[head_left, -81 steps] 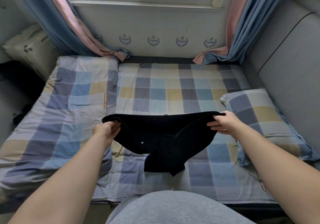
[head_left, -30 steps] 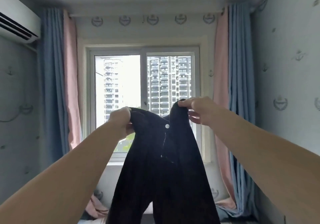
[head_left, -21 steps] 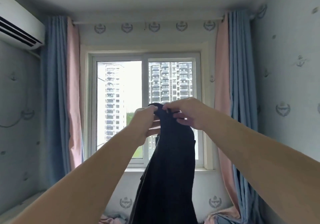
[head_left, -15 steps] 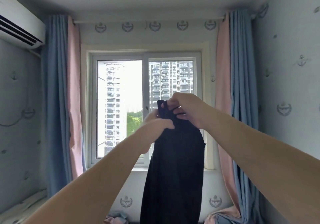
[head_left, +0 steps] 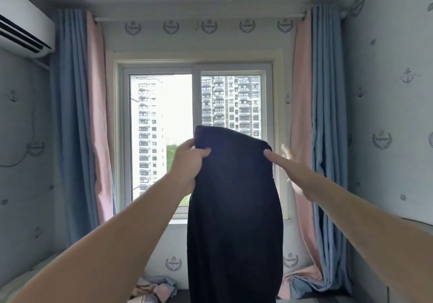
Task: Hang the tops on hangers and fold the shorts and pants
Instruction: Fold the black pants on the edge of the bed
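Head view shows you holding black pants (head_left: 234, 209) up in the air in front of the window (head_left: 195, 136). The pants hang straight down, folded in half the long way, and their bottom runs off the lower edge of the picture. Your left hand (head_left: 189, 156) is clenched on the top left corner of the waistband, thumb in front. Your right hand (head_left: 284, 160) is at the top right corner. Its thumb presses on the front of the cloth and the other fingers (head_left: 287, 150) are spread out behind, a bit blurry, so it pinches the pants loosely. Blue and pink curtains (head_left: 77, 115) hang on both sides of the window. An air conditioner (head_left: 23, 31) sits high on the left wall.
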Tool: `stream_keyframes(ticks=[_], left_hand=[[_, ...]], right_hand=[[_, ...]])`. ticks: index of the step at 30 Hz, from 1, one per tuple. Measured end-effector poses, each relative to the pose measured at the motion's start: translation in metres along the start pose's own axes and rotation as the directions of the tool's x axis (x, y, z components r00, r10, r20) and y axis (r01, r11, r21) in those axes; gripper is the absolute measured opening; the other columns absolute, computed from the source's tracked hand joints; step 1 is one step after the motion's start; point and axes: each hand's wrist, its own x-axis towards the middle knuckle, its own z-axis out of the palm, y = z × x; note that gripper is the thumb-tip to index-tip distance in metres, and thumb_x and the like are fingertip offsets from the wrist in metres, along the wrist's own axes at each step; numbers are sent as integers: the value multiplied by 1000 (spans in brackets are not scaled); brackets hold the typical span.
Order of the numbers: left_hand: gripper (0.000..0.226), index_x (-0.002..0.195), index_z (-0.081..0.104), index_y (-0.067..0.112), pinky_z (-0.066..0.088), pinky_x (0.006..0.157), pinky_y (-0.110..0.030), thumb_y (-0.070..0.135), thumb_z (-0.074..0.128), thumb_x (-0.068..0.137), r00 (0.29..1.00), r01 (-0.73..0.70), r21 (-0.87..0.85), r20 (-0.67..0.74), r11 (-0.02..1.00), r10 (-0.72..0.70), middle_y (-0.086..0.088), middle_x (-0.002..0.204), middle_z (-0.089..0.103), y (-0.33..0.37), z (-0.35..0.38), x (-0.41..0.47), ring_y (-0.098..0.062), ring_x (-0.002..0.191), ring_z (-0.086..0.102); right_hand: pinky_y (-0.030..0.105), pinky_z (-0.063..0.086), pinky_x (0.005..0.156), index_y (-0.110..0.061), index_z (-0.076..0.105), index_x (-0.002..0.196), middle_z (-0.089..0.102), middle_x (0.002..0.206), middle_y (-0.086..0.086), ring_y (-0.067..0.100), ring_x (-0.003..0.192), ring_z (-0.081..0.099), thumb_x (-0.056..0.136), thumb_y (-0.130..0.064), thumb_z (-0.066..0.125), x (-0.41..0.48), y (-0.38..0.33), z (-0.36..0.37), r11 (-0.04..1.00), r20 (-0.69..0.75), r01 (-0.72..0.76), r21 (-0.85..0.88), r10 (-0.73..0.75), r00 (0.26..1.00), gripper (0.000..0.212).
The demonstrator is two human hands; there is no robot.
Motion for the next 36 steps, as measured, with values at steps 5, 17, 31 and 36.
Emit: stream_keyframes(ticks=[5,17,31,36], left_hand=[[31,122,68,9,54,78,-38,1,54,95,993,18,-65,118,998,-10,-12,112,74,36,-60,4,-32,100,70],[25,104,61,18,42,60,-28,0,45,95,983,-131,372,-71,919,168,2,86,63,75,-201,-3,-15,72,57],[8,108,32,30,34,52,-26,27,38,107,752,-388,748,-81,539,654,5,83,57,176,-260,-107,-14,71,58],[8,112,37,23,34,51,-26,29,37,106,759,-419,722,-55,551,649,6,79,54,204,-271,-188,-12,67,55]], right_hand=[[44,54,98,-24,56,139,64,136,4,27,124,63,89,-64,55,-15,9,49,908,467,-274,318,101,879,63],[24,57,64,-14,71,99,77,96,3,13,75,74,96,-27,67,-44,-103,181,995,-189,79,55,-67,980,14],[27,52,65,-18,67,89,71,93,2,18,83,68,100,-20,59,-168,-235,238,965,-324,262,-21,-255,911,14],[28,54,72,-23,65,85,72,98,3,21,89,68,101,-22,58,-246,-245,241,958,-329,286,-37,-282,902,17]])
